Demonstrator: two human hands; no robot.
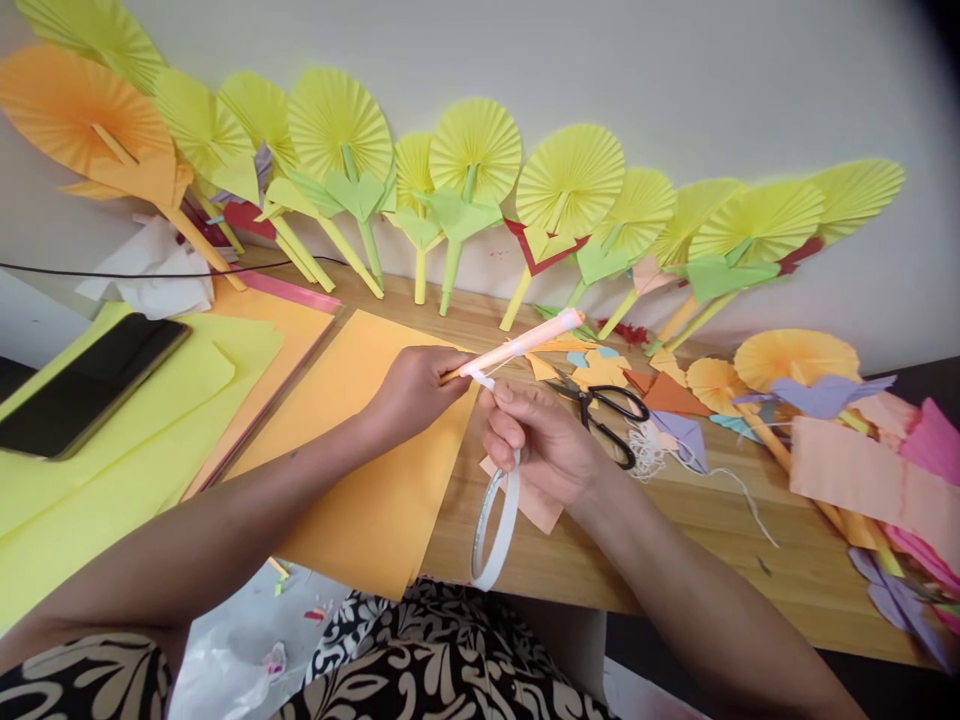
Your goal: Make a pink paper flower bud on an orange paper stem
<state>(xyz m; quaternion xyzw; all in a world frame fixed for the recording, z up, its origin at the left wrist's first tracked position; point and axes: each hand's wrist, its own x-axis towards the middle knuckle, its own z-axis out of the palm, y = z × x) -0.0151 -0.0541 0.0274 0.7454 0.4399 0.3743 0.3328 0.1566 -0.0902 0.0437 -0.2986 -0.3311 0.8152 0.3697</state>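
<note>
My left hand [412, 388] pinches the near end of a rolled peach paper stick [525, 342] that points up and to the right over the wooden table [675, 530]. My right hand [536, 440] holds a roll of white double-sided tape [495, 525] that hangs from its fingers. A short strip of tape runs from that hand to the stick, just right of my left fingertips. Black scissors [607, 410] lie on the table right behind my right hand. A peach paper piece [536, 510] lies under my right hand.
Yellow and orange paper fans on stems [465, 170] lean along the wall. Orange [360, 460] and yellow [112, 460] sheets cover the left side, with a black phone [90, 385] on them. Paper scraps, folded shapes and more fans [795, 370] crowd the right.
</note>
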